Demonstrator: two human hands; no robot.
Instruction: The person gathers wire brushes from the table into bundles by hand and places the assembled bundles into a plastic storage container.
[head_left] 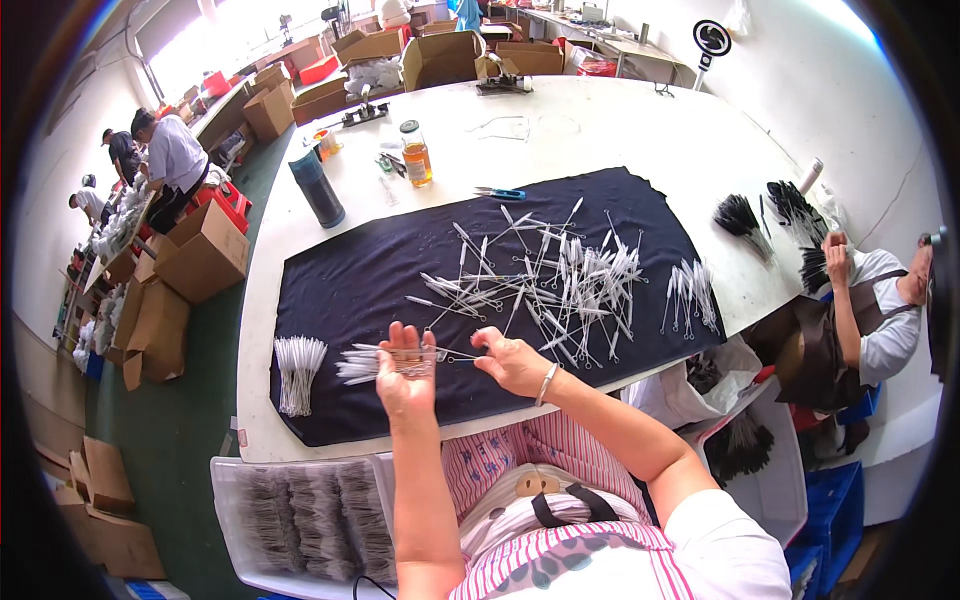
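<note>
My left hand is palm up over the dark cloth, with a bunch of white wire-handled brushes lying across it under its fingers. Just right of it, my right hand, with a bangle at the wrist, pinches the looped wire end of a thin brush that points toward the left hand. Beyond both hands lies a loose, tangled pile of the same brushes. A neat bundle of brushes lies left of my left hand, and a smaller group of brushes lies at the cloth's right end.
Past the cloth are blue-handled snips, a jar of amber liquid and a dark bottle. Black brushes lie near a seated co-worker at right. A white bin of brushes stands below the table's near edge.
</note>
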